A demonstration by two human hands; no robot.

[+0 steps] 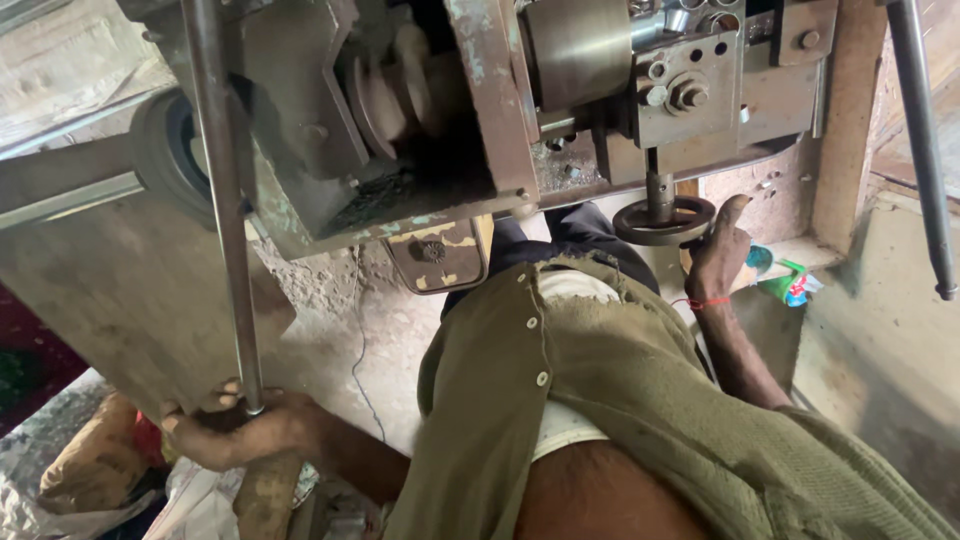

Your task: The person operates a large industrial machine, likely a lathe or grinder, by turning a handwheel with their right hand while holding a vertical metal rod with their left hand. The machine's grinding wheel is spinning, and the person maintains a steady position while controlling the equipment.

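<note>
My left hand (235,425) is at the lower left, closed around the bottom end of a long steel rod (222,190) that runs up past a worn green-grey machine (430,120). My right hand (718,255) reaches up to a small black handwheel (662,222) under the machine's metal block and grips its rim. A red thread circles that wrist. My olive shirt (620,400) fills the lower middle of the view.
A second steel rod (925,150) hangs at the far right. A grooved pulley (385,95) sits inside the machine frame. A green and red packet (790,280) lies on a ledge beside the handwheel. Sacks and cloth (90,470) lie at lower left on the dusty floor.
</note>
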